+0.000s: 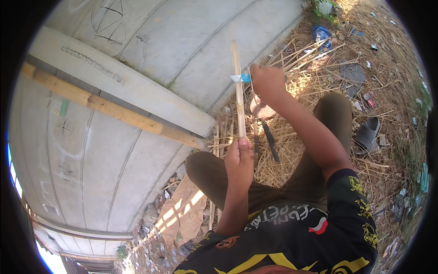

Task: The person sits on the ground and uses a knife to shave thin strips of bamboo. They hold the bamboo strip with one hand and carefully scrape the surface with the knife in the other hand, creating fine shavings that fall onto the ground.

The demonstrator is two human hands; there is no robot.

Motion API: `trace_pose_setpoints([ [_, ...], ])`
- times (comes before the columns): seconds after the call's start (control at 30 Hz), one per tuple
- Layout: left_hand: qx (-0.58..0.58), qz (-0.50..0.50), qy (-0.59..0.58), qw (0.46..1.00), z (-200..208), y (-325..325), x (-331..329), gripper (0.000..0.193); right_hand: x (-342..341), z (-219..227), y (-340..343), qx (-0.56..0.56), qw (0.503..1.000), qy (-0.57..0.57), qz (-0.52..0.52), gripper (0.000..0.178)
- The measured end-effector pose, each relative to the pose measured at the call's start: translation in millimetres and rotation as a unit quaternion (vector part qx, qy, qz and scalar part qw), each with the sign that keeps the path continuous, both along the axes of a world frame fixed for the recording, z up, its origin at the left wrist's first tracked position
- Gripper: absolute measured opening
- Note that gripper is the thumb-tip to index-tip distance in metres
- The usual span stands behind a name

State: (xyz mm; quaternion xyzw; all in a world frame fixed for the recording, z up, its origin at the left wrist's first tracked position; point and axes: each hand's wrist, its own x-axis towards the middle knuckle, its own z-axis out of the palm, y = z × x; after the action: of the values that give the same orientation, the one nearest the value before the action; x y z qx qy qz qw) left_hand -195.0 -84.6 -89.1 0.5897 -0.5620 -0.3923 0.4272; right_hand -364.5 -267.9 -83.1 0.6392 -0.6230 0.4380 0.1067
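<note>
The strip (240, 109) is straw-yellow, the shirt (292, 244) black patterned yellow.

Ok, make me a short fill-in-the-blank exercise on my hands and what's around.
1. The right hand holds a cutter that, next to its blade, is ____.
2. The left hand grips the strip's ____ end, not its upper one.
3. The sandal lies toward the picture's ____ edge.
4. The black sleeve has patterns in ____.

Missing words: blue; lower; right; yellow.
</note>
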Motion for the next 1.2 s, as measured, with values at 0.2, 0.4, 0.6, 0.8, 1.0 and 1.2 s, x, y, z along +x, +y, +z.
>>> trace_pose_setpoints([
  [0.2, -0.029, -0.03, 0.022, 0.999, -15.8, 2.8, -15.3, 0.036, -39.4, -5.2, -18.7, -0.063, 0.996, 0.012, -0.054, 0.004],
  [0.4, 0.032, -0.098, -0.024, 0.994, -25.8, 61.2, -1.2, 0.033, -104.0, 23.8, -31.2, 0.114, 0.96, -0.162, -0.198, 0.013],
  [0.6, -0.026, -0.007, -0.036, 0.999, -20.1, 29.1, 10.1, 0.03, -42.2, 7.6, 3.4, 0.076, 0.996, -0.055, 0.0, 0.016],
  [0.8, -0.099, 0.024, -0.114, 0.988, 4.1, -2.3, 16.6, 0.031, 23.4, 1.9, 30.6, 0.067, 0.991, 0.039, 0.108, 0.01],
  [1.0, -0.127, 0.053, -0.201, 0.97, 10.0, 3.6, -4.4, 0.028, 23.3, -8.2, 21.1, 0.006, 0.993, 0.058, 0.106, 0.008],
  [1.2, -0.085, 0.042, -0.237, 0.967, 4.1, 7.8, -24.9, 0.029, -3.7, 3.8, -21.5, 0.097, 0.994, -0.04, 0.005, 0.006],
])
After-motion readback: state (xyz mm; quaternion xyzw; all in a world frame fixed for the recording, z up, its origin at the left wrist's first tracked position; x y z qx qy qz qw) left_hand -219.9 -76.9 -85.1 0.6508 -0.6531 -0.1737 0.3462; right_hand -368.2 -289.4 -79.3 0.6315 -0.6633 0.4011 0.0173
